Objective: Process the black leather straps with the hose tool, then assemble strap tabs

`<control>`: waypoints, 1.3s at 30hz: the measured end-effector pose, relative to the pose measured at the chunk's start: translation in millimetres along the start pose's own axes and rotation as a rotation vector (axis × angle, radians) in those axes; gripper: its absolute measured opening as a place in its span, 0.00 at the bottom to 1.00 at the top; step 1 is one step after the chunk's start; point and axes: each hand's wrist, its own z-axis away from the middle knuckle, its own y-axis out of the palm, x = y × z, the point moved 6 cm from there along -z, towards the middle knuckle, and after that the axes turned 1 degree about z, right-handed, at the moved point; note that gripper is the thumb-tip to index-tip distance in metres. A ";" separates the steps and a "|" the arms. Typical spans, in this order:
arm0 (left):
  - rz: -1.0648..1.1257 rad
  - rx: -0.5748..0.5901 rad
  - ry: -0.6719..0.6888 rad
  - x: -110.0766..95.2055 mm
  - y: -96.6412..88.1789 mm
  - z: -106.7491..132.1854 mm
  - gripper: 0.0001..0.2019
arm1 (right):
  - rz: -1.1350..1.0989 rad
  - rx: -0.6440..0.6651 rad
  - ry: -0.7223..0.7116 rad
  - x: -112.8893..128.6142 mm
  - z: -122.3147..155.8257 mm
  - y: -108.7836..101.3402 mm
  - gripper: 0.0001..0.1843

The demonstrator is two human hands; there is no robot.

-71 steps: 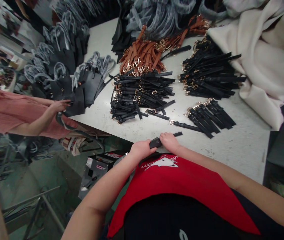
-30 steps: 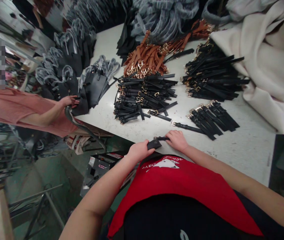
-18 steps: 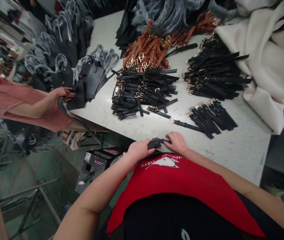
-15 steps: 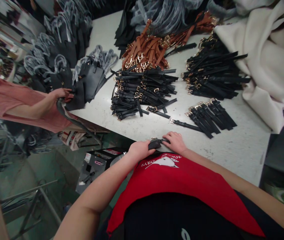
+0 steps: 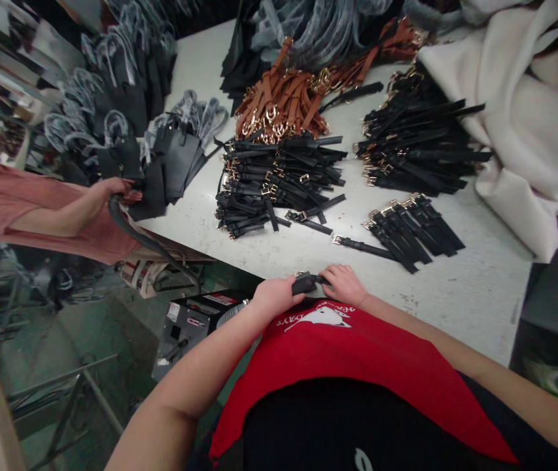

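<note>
Close to my body, at the near edge of the white table (image 5: 239,255), a short black buckle strap (image 5: 304,283) is stretched between my two hands. My left hand (image 5: 276,297) is closed around its wider end, where a bit of gold metal shows. With bent fingers my right hand (image 5: 342,284) grips the narrower end. The fingertips of both hands are partly hidden. Just beyond them lies a single black strap with a gold buckle (image 5: 363,246), beside a neat row of similar black straps (image 5: 411,229).
Black buckle straps (image 5: 279,176) are heaped mid-table, with brown straps (image 5: 283,98) behind and another black pile (image 5: 420,144) at right. Cream fabric (image 5: 514,131) drapes the right side. At left, a co-worker's hand (image 5: 124,188) touches black bag pieces (image 5: 178,160). A dark machine (image 5: 188,327) stands below.
The view has shifted slightly. My right hand has moved a little at its end of the strap; both hands keep their hold. The co-worker's hand stays at the bag pieces.
</note>
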 end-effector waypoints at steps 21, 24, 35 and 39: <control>-0.096 -0.062 0.086 -17.4 -1.3 4.9 0.22 | 0.033 -0.014 0.043 -2.1 3.5 -0.2 0.13; -0.095 -0.087 0.121 -19.7 -0.6 5.7 0.23 | 0.035 -0.012 0.059 -3.1 3.4 -0.3 0.13; -0.025 -0.096 0.115 -17.2 3.7 -1.3 0.23 | 0.068 -0.012 0.072 -3.0 4.0 3.5 0.13; 0.041 -0.101 0.074 -4.3 -1.7 -8.4 0.25 | 0.156 -0.052 0.138 -28.9 5.7 -7.1 0.15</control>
